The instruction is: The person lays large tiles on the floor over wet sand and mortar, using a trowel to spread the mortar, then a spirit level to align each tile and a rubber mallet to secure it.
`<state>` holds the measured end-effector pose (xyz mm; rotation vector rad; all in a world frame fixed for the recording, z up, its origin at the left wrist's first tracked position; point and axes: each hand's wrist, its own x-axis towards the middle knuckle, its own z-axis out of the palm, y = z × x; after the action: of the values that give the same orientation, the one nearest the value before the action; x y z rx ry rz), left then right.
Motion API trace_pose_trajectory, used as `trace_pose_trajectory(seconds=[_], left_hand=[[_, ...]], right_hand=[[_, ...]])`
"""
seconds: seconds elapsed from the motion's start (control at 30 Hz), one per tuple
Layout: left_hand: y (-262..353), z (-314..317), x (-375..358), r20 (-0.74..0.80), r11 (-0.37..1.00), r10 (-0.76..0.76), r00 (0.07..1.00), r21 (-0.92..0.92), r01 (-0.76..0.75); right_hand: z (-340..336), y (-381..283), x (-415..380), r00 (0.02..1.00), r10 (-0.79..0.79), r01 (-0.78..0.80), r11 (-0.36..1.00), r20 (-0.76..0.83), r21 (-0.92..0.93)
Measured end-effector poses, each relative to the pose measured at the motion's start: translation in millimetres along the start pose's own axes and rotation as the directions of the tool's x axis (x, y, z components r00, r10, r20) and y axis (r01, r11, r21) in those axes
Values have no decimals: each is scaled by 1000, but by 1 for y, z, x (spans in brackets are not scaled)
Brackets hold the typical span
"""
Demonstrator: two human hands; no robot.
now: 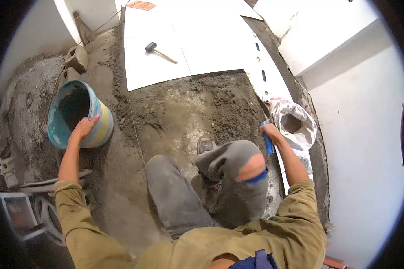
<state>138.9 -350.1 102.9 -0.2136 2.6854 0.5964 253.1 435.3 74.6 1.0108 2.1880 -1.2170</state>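
My left hand (pixel 83 128) is closed over the near rim of a teal bucket (pixel 105 119) with a yellow band, which tilts on the ground at the left. Dark material shows inside it. At the right, my right hand (pixel 272 130) is wrapped around the blue handle of a trowel (pixel 269 145). Its narrow blade points away from me and is partly hidden. Close beside that hand stands an open white bag (pixel 306 117) with greyish contents. Between my hands lies a bed of rough, damp mortar or soil (pixel 179 105), in front of my bent knees.
Large white tiles (pixel 161 27) cover the far floor, with a rubber mallet (pixel 159 51) on them. A slotted bar like a spirit level (pixel 261 62) lies along the right. A taut string (pixel 133 119) runs near the bucket. Concrete blocks (pixel 77 59) stand left; a white wall (pixel 359 116) bounds the right.
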Motion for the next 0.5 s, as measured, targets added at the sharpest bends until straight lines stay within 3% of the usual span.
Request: trace_pose_trajectory(seconds=[0.07, 0.1, 0.17, 0.2, 0.3, 0.37, 0.43, 0.5], left_hand=[[9, -7, 1, 65, 989, -51, 997, 141, 41], [8, -2, 2, 82, 987, -55, 995, 154, 42], [7, 1, 7, 39, 992, -57, 998, 115, 52], [-10, 12, 15, -77, 993, -11, 997, 120, 20], [37, -3, -7, -26, 991, -37, 999, 125, 40], [19, 3, -2, -139, 997, 10, 990, 75, 1], [41, -1, -9, -59, 1000, -7, 998, 30, 9], [40, 2, -6, -87, 998, -1, 996, 65, 6]], right_hand=[[5, -10, -10, 997, 59, -64, 992, 46, 112], [14, -13, -10, 990, 100, -117, 973, 95, 200], [47, -3, 9, 987, 157, -153, 907, 21, 393], [67, 1, 17, 989, 146, -133, 846, 14, 516], [128, 1, 65, 987, 128, -155, 641, 94, 752], [169, -26, 74, 992, 127, -109, 713, 24, 693], [193, -35, 104, 987, 159, -86, 692, -36, 717], [197, -38, 126, 991, 130, -66, 669, -29, 740]])
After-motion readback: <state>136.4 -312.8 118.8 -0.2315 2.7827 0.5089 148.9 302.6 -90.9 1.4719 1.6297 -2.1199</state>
